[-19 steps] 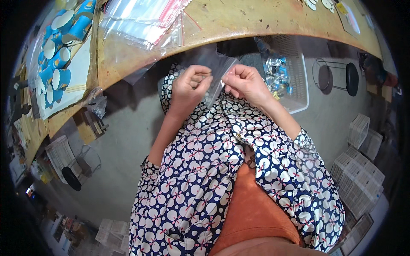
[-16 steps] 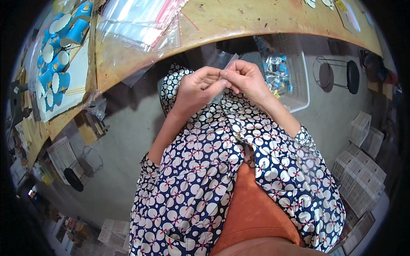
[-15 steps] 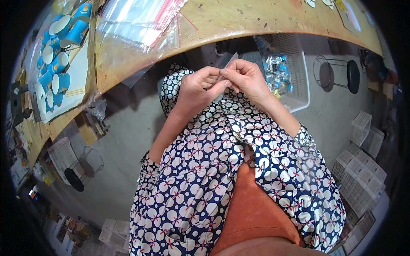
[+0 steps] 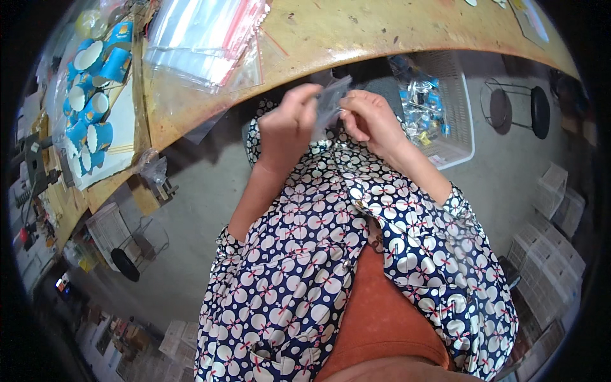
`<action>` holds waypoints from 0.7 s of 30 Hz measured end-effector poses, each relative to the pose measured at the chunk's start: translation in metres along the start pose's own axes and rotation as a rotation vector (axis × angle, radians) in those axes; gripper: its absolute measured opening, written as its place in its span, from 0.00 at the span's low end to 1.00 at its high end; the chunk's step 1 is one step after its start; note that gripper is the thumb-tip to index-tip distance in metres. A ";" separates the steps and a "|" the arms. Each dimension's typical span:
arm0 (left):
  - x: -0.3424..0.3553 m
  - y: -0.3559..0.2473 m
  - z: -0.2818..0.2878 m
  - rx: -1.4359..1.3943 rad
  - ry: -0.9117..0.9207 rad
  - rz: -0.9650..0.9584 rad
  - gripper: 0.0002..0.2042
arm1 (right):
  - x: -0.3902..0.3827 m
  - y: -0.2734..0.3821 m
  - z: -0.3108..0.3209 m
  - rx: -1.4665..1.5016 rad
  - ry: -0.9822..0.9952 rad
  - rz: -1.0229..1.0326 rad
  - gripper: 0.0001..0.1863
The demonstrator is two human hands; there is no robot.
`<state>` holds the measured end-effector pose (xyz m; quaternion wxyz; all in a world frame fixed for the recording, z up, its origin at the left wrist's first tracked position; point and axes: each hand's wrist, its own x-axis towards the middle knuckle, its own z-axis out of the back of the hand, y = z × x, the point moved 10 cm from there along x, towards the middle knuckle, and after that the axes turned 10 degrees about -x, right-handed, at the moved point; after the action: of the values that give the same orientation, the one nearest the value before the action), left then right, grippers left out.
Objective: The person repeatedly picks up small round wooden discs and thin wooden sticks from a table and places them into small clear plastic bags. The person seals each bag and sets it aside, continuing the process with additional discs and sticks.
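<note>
Both hands pinch 1 small clear plastic zip bag [image 4: 332, 102] between them, left hand [image 4: 287, 130] and right hand [image 4: 369, 121] fingers closed on opposite edges, seemingly to work its mouth, just below the curved wooden bench [image 4: 356, 32] edge.

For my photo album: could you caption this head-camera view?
Both hands, left hand and right hand, pinch a small clear plastic bag below a wooden table edge.

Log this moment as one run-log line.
left hand: pinching small clear bag | right hand: pinching same bag | place: below wooden table edge | nearby: white basket
</note>
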<state>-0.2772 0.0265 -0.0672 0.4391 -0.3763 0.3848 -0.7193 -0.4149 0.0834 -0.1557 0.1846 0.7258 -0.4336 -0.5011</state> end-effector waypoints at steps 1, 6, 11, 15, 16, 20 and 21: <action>-0.007 -0.023 -0.002 -0.044 0.033 -0.322 0.07 | 0.001 -0.001 0.005 0.007 -0.045 0.013 0.14; -0.017 -0.025 -0.014 0.122 0.358 -0.204 0.09 | -0.002 -0.007 0.009 0.027 -0.109 -0.038 0.12; -0.024 -0.039 0.004 0.117 0.279 -0.316 0.07 | 0.003 -0.009 0.011 0.048 -0.055 -0.069 0.11; -0.027 -0.038 0.021 0.176 0.240 -0.338 0.08 | -0.025 0.068 -0.023 -0.476 -0.230 0.624 0.09; -0.029 -0.039 0.029 0.183 0.217 -0.349 0.08 | -0.045 0.089 -0.049 -0.861 -0.165 0.793 0.15; -0.033 -0.053 0.061 0.253 0.254 -0.339 0.07 | -0.064 0.093 -0.114 -1.456 0.138 0.989 0.15; -0.036 -0.046 0.069 0.344 0.282 -0.294 0.05 | -0.054 0.094 -0.102 -1.518 0.108 0.991 0.14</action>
<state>-0.2202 0.0591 -0.0049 0.3296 -0.2443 0.2556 -0.8754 -0.3724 0.0582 -0.0154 0.8276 0.1619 -0.2404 -0.4807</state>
